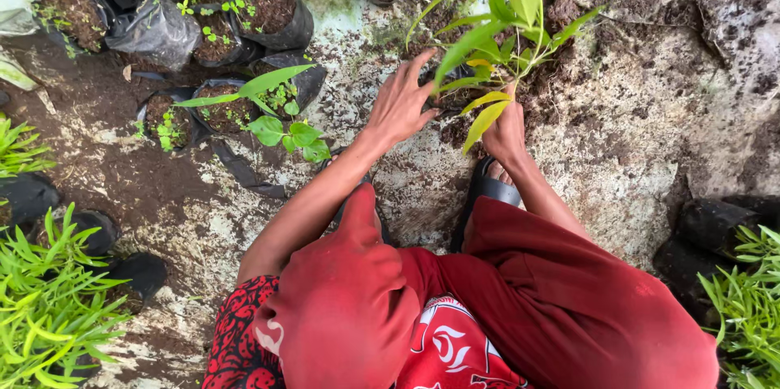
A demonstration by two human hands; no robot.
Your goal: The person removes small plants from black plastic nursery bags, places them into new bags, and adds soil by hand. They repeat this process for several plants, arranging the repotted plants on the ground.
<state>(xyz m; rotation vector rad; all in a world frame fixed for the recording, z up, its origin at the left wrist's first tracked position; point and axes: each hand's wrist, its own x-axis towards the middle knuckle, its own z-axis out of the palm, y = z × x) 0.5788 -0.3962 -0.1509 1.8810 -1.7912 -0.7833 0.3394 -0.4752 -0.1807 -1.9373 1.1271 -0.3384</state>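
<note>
Leafy green seedling (496,23) upper middle of frame, left hand (400,105) spread flat beside its base, right hand (505,131) cupped there, grip unclear, on soil-strewn pale concrete ground (650,137), black plastic grow bags (244,23) upper left.

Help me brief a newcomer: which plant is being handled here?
Follow the person's arms to the top middle. Both hands, left and right, press at the base of a tall leafy seedling. Unlike the low sprouts in the black bags leftward, it has yellowing lower leaves.

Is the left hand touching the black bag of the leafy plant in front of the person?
Cannot tell. In the head view, left hand reaches the black bag, but leaves hide the fingertips.
</note>
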